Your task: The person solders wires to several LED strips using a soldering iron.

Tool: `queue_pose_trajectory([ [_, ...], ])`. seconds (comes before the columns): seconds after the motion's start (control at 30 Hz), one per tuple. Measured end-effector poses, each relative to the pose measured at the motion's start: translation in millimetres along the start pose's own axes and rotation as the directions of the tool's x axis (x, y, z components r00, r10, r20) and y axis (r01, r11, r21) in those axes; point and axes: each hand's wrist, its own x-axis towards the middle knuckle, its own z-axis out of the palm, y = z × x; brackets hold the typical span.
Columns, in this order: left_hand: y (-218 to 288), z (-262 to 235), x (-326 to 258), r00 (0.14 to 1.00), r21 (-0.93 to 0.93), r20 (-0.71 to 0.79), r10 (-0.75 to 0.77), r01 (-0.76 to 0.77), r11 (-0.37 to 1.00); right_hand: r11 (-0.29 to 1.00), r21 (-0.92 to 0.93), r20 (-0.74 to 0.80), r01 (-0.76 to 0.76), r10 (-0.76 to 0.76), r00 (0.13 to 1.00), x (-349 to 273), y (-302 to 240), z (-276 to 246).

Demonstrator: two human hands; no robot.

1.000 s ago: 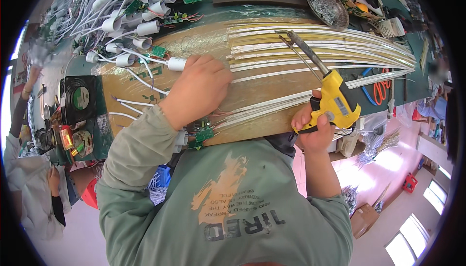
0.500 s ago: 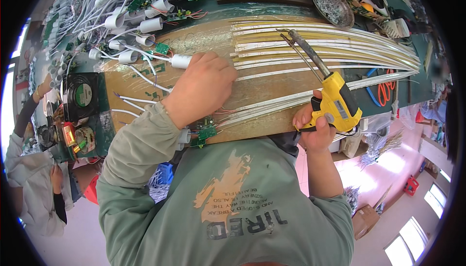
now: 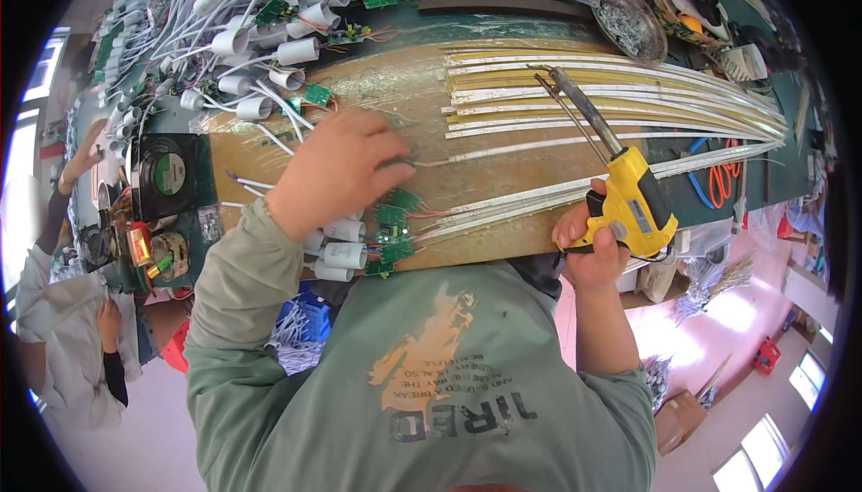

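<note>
My right hand (image 3: 593, 245) grips a yellow and black soldering gun (image 3: 639, 200) by its handle, its metal tip pointing up and left over the LED strips. Over the brown board, my left hand (image 3: 341, 169) is closed with its fingers curled; whatever they pinch is hidden. Just right of those fingertips lies the wired end of a single thin white LED strip (image 3: 539, 144). Below the left hand, white plastic tubes (image 3: 344, 254) with green circuit boards (image 3: 392, 215) rest at the near edge, their wires running to a bundle of strips (image 3: 521, 205).
A heap of white tubes, cables and circuit boards (image 3: 301, 50) fills the back left. More LED strips (image 3: 611, 83) fan out at the back right, below a metal dish (image 3: 633, 30). A black fan (image 3: 164, 176) stands left. Orange-handled pliers (image 3: 721, 173) lie right. Another person's sleeve (image 3: 49, 285) shows far left.
My left hand has moved left and nearer to me, and the white tube at its fingers no longer shows there. More tubes and boards show below it. The soldering gun stays in my right hand.
</note>
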Motion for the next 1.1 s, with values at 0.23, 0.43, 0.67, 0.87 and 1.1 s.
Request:
queue_pose_trajectory([
  [0.23,18,12,-14,0.989,-0.055,0.023,0.144,-0.143,0.988,0.999,-0.048,-0.016,0.016,-0.017,1.000,-4,4,-11],
  [0.43,16,8,-22,0.995,-0.118,-0.058,0.075,-0.082,0.990,0.999,-0.028,-0.007,0.022,-0.023,1.000,0,6,-11],
  [0.67,-31,-29,-17,0.960,0.218,-0.278,-0.041,0.105,0.970,0.999,-0.001,-0.048,0.053,-0.053,0.997,-6,7,-18],
  [0.87,-42,-50,-42,0.995,0.334,-0.100,0.015,0.019,0.942,0.998,-0.033,-0.016,0.052,-0.052,0.998,-3,6,-11],
  [1.1,-52,-40,-47,0.978,0.326,-0.167,0.126,-0.066,0.943,0.997,-0.052,-0.010,0.063,-0.063,0.998,1,3,-5],
])
